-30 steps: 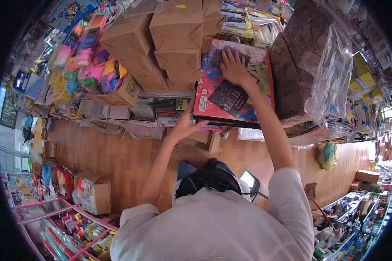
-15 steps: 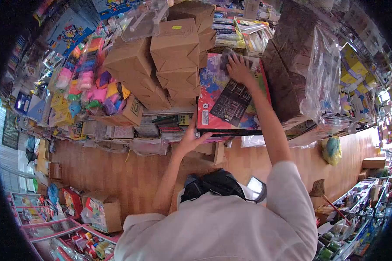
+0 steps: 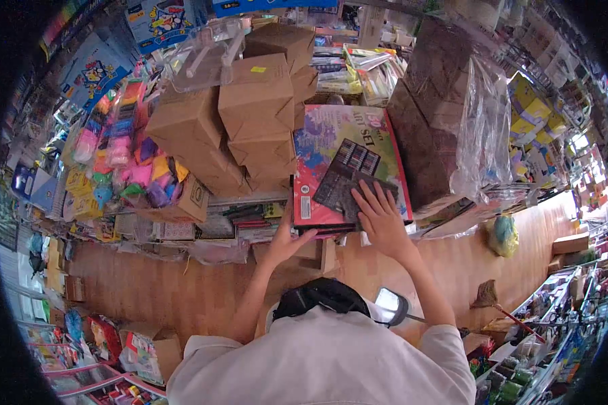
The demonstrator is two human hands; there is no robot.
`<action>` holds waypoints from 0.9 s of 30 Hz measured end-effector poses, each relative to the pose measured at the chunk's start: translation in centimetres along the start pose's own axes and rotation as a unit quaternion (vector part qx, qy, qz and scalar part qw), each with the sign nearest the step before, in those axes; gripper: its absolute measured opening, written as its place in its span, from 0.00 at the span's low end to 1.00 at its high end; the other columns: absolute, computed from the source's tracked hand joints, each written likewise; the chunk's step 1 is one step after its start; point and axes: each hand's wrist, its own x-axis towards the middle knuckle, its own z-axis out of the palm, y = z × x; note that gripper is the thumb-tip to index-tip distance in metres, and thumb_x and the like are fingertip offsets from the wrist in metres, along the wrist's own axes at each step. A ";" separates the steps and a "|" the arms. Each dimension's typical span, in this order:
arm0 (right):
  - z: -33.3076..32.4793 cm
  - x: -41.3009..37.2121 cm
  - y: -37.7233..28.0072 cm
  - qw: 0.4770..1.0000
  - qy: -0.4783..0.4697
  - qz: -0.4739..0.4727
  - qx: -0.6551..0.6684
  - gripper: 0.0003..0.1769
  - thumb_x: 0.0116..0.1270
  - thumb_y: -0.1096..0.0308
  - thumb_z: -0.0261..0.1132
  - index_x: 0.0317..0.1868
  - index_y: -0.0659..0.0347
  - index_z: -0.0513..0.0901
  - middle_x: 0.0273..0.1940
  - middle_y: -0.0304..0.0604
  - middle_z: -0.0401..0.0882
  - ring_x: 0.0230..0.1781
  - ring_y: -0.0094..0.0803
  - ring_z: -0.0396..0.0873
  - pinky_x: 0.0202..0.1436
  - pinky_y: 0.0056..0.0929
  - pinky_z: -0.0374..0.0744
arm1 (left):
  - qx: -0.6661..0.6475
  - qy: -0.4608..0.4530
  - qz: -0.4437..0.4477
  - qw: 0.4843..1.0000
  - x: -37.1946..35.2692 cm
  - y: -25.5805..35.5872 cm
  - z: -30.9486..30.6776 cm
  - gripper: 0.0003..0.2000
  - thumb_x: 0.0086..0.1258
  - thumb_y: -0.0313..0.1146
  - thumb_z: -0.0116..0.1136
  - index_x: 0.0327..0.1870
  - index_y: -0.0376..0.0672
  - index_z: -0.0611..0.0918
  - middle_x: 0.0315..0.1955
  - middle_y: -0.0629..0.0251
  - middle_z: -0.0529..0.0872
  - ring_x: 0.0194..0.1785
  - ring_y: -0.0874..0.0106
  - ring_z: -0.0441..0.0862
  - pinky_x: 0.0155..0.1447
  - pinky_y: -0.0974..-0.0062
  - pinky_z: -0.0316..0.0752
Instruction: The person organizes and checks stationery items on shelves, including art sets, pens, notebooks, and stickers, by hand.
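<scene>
Between brown cartons (image 3: 258, 101) on the left and darker cartons (image 3: 422, 145) on the right, we see the art set box (image 3: 348, 158) lying face up. Our left hand (image 3: 282, 244) stays at its near left corner, thumb and fingers parted; we cannot tell whether it grips. Our right hand (image 3: 385, 219), fingers spread flat over what looks like a dark cloth (image 3: 392, 187), has come from far to near, so we judge this pass nearly across.

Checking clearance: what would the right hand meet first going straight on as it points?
Skimming over the art set box, the right hand would probably meet the brown cartons beyond the box's far left corner; depth unclear.
</scene>
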 end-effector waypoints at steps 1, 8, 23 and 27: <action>0.3 0.4 1.1 1.000 -0.006 0.009 -0.004 0.28 0.69 0.60 0.49 0.69 0.55 0.63 0.72 0.49 0.55 0.71 0.55 0.54 0.71 0.56 0.53 | -0.003 0.004 0.011 1.000 0.0 0.0 0.1 0.41 0.60 0.37 0.68 0.71 0.35 0.56 0.68 0.51 0.62 0.71 0.62 0.57 0.73 0.67 0.51; 7.7 16.4 12.1 0.989 -0.005 0.106 -0.102 0.30 0.73 0.53 0.42 0.72 0.52 0.56 0.73 0.47 0.50 0.72 0.57 0.50 0.71 0.59 0.50 | -0.034 -0.038 -0.048 0.998 -0.4 -0.6 -0.3 0.45 0.61 0.36 0.67 0.73 0.35 0.49 0.72 0.49 0.53 0.75 0.61 0.49 0.74 0.67 0.46; -0.4 -1.5 0.8 0.998 0.006 0.069 0.000 0.26 0.71 0.59 0.48 0.68 0.56 0.64 0.71 0.51 0.54 0.70 0.60 0.53 0.68 0.60 0.56 | -0.026 -0.051 -0.066 0.996 -0.1 -0.9 -0.3 0.41 0.61 0.36 0.67 0.71 0.34 0.56 0.68 0.50 0.60 0.72 0.61 0.56 0.73 0.68 0.51; 3.7 5.1 5.7 0.989 0.058 0.113 -0.072 0.27 0.71 0.58 0.48 0.68 0.57 0.64 0.72 0.51 0.53 0.70 0.59 0.53 0.69 0.59 0.54 | -0.066 -0.031 -0.050 0.996 -0.5 -1.4 -0.1 0.41 0.60 0.36 0.67 0.71 0.34 0.55 0.69 0.51 0.59 0.73 0.62 0.55 0.73 0.69 0.50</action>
